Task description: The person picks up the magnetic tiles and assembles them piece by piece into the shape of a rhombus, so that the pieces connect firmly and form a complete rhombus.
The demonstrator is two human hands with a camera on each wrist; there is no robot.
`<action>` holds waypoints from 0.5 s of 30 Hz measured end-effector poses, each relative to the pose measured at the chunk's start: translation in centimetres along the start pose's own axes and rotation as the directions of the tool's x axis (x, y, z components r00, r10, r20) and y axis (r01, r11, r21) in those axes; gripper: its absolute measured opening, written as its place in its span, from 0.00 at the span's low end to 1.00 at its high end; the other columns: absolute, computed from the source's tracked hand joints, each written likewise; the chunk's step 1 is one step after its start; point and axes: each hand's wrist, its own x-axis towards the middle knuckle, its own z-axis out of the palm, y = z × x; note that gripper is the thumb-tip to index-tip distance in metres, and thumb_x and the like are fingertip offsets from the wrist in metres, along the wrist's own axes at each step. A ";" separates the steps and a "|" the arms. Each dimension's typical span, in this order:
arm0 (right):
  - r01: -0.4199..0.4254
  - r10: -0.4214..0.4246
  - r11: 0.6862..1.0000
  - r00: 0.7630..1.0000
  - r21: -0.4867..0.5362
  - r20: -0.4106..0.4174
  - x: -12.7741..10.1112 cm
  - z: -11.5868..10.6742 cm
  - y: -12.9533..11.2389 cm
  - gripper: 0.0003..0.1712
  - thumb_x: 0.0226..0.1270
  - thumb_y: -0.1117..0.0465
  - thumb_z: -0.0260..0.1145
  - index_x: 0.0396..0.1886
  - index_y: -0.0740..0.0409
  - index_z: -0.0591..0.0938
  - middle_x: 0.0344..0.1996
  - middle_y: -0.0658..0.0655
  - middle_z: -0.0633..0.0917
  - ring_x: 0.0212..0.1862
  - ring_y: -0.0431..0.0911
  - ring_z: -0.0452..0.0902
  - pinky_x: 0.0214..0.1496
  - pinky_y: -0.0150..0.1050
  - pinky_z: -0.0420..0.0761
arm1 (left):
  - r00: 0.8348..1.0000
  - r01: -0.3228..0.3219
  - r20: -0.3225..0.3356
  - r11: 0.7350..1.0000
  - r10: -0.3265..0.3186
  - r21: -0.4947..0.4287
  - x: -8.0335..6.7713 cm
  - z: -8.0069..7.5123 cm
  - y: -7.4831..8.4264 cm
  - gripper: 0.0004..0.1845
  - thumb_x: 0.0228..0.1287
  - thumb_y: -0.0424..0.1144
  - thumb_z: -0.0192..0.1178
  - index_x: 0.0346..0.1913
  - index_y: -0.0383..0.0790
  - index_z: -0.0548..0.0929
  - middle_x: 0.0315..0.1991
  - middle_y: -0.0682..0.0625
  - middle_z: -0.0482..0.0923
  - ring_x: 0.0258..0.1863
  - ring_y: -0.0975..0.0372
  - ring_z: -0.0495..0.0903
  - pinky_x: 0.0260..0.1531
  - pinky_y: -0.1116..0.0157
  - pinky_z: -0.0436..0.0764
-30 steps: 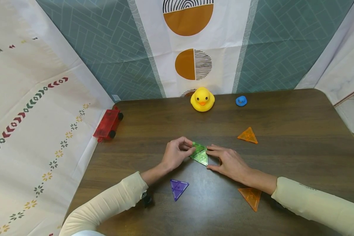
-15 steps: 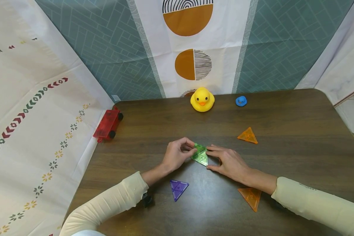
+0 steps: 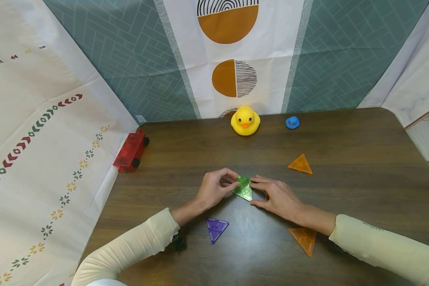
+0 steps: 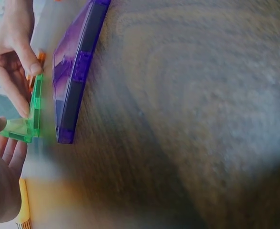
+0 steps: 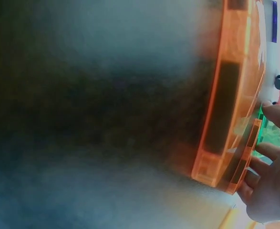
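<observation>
Seen from above: a dark wooden table (image 3: 343, 190), two forearms in cream sleeves reaching in from the near edge and meeting at its middle. Between the hands, two translucent green plastic triangle tiles (image 3: 244, 188), one flat on the table, the other tilted up against it along a shared edge. Left hand (image 3: 214, 188) curled, thumb and forefinger pinching the raised tile's left corner, wrist bent inward. Right hand (image 3: 279, 196) low and flat, palm down, forefinger stretched along the far edge of the tiles, thumb along the near edge, both touching the plastic. From the left wrist view, the same green tiles (image 4: 27, 121) held upright between fingertips.

Just near of the left hand, a translucent purple triangle tile (image 3: 216, 228), flat. Under the right wrist, a translucent orange triangle tile (image 3: 304, 239); another orange triangle tile (image 3: 300, 164) well beyond the right hand. At the far edge, a yellow rubber duck (image 3: 245, 120) and a small blue duck (image 3: 292, 122). At the left edge, a red translucent wheeled block (image 3: 130, 150).
</observation>
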 end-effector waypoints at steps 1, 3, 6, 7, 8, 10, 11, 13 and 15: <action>-0.001 0.001 1.000 1.000 -0.002 0.000 0.0 0.0 0.0 0.33 0.56 0.47 0.78 0.59 0.55 0.83 0.62 0.56 0.79 0.64 0.52 0.74 0.35 0.38 0.80 | 1.000 -0.006 0.003 1.000 0.006 0.004 0.0 0.0 0.0 0.08 0.61 0.38 0.71 0.42 0.46 0.85 0.39 0.56 0.86 0.35 0.69 0.85 0.32 0.73 0.83; -0.003 0.003 1.000 1.000 -0.003 0.001 0.0 0.0 0.0 0.33 0.56 0.47 0.77 0.59 0.55 0.83 0.62 0.56 0.79 0.64 0.52 0.74 0.34 0.37 0.79 | 1.000 -0.012 0.007 1.000 0.012 0.009 0.0 -0.1 0.0 0.09 0.61 0.38 0.71 0.43 0.46 0.85 0.39 0.56 0.86 0.35 0.69 0.85 0.32 0.73 0.83; -0.004 0.004 1.000 1.000 0.001 0.001 0.0 0.0 0.0 0.32 0.56 0.46 0.77 0.59 0.55 0.83 0.63 0.55 0.79 0.65 0.51 0.74 0.32 0.34 0.76 | 1.000 -0.020 0.011 1.000 0.020 0.004 -0.1 -0.1 0.0 0.09 0.60 0.37 0.71 0.43 0.45 0.85 0.39 0.55 0.86 0.35 0.68 0.85 0.33 0.73 0.83; -0.002 0.002 1.000 1.000 0.001 0.000 0.0 0.0 0.0 0.32 0.56 0.46 0.77 0.59 0.55 0.83 0.62 0.55 0.79 0.65 0.51 0.74 0.32 0.34 0.76 | 1.000 -0.023 0.011 1.000 0.023 0.002 -0.1 -0.1 0.1 0.10 0.60 0.37 0.71 0.43 0.44 0.85 0.39 0.54 0.86 0.35 0.68 0.86 0.33 0.73 0.83; -0.001 0.001 1.000 1.000 0.003 0.000 0.0 0.1 0.1 0.32 0.56 0.46 0.77 0.59 0.55 0.83 0.62 0.55 0.79 0.65 0.51 0.74 0.31 0.34 0.75 | 1.000 -0.022 0.012 1.000 0.022 -0.001 -0.2 -0.1 0.1 0.10 0.60 0.36 0.71 0.43 0.44 0.85 0.39 0.54 0.86 0.35 0.67 0.86 0.33 0.72 0.84; 0.001 -0.001 1.000 1.000 0.006 -0.001 0.0 0.1 0.1 0.32 0.56 0.46 0.77 0.59 0.54 0.84 0.62 0.55 0.79 0.65 0.52 0.74 0.31 0.33 0.75 | 1.000 -0.026 0.013 1.000 0.026 -0.001 -0.2 -0.2 0.0 0.10 0.59 0.36 0.72 0.44 0.44 0.85 0.39 0.54 0.86 0.35 0.66 0.86 0.33 0.72 0.84; 0.002 -0.002 1.000 1.000 0.007 -0.001 0.0 0.1 0.1 0.32 0.56 0.46 0.77 0.59 0.54 0.84 0.62 0.55 0.79 0.65 0.52 0.74 0.31 0.33 0.75 | 1.000 -0.025 0.013 1.000 0.025 -0.003 -0.3 -0.2 0.0 0.10 0.59 0.36 0.72 0.44 0.44 0.85 0.40 0.54 0.86 0.35 0.66 0.86 0.33 0.72 0.84; 0.001 -0.001 1.000 1.000 0.008 -0.001 0.0 0.1 0.1 0.32 0.56 0.46 0.77 0.59 0.54 0.83 0.62 0.55 0.79 0.65 0.52 0.74 0.31 0.33 0.75 | 1.000 -0.027 0.013 1.000 0.027 -0.004 -0.3 -0.2 -0.1 0.10 0.59 0.36 0.72 0.44 0.44 0.85 0.40 0.54 0.86 0.35 0.67 0.86 0.34 0.72 0.84; 0.000 0.000 1.000 1.000 0.005 -0.002 0.0 0.1 0.1 0.32 0.56 0.46 0.77 0.59 0.54 0.84 0.62 0.55 0.79 0.65 0.52 0.74 0.31 0.33 0.75 | 0.999 -0.035 0.012 0.999 0.035 -0.007 -0.3 -0.3 -0.1 0.11 0.59 0.36 0.72 0.44 0.44 0.85 0.40 0.54 0.86 0.35 0.67 0.86 0.34 0.71 0.84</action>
